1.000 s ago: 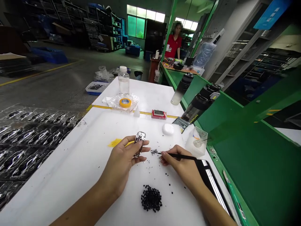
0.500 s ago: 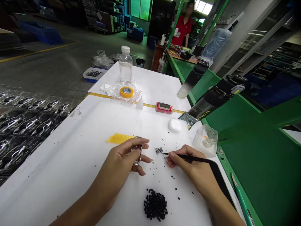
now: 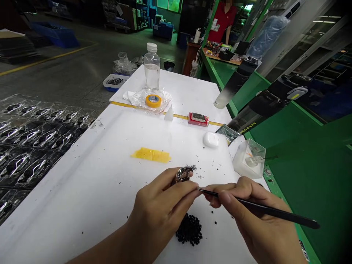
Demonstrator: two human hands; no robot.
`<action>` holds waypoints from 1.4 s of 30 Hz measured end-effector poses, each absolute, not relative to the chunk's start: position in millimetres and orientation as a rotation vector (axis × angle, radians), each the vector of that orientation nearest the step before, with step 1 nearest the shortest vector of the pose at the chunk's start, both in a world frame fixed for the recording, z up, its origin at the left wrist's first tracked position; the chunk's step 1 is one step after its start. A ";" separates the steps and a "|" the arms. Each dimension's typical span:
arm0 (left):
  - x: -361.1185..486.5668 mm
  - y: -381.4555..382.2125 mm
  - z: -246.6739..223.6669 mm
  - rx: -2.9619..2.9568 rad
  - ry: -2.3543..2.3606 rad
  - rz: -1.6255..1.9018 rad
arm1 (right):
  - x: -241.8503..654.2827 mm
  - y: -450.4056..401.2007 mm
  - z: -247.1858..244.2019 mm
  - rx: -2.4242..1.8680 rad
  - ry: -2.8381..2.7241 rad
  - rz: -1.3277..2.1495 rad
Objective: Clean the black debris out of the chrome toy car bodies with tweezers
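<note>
My left hand (image 3: 165, 205) is closed round a small shiny chrome part (image 3: 183, 173), which shows above its fingers. My right hand (image 3: 255, 216) grips black tweezers (image 3: 275, 211), their tip touching or almost touching my left fingertips. Whether the tip holds a tiny piece is too small to tell. Just beyond the chrome part lie tiny silvery bits (image 3: 194, 167). A pile of small black pieces (image 3: 189, 230) sits on the white table below my hands, partly hidden by my left hand. Yellow tape (image 3: 151, 155) is stuck to the table farther off.
On the table (image 3: 82, 183) stand a clear bottle (image 3: 152, 69), an orange tape roll (image 3: 153, 101), a red box (image 3: 198, 119), a white case (image 3: 211, 139) and a translucent box (image 3: 249, 159). Dark bottles (image 3: 264, 106) lean at the right. A person in red (image 3: 221, 22) is behind.
My left hand has turned and closed its fingers round the chrome part. My right hand has drawn the tweezers from the silvery bits to my left fingertips. The view has shifted slightly.
</note>
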State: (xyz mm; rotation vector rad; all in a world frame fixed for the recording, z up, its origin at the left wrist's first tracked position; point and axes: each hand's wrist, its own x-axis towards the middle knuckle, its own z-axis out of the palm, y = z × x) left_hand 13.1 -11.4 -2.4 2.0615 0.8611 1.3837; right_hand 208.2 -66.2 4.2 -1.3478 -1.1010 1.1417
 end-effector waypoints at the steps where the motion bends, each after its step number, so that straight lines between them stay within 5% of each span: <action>1: 12.7 -11.2 -2.0 2.077 0.852 1.395 | 207.6 -66.5 6.4 -1.356 -1.127 1.136; 14: 11.7 -14.4 -4.4 2.125 0.912 1.424 | 180.0 -75.9 34.0 -1.579 -0.950 0.982; 24: 6.4 -15.9 -7.3 2.210 0.855 1.444 | 203.5 -62.1 21.7 -1.331 -0.682 1.469; 42: 7.5 -17.0 -4.4 2.227 0.865 1.378 | 206.5 -54.8 17.2 -1.190 -0.450 1.679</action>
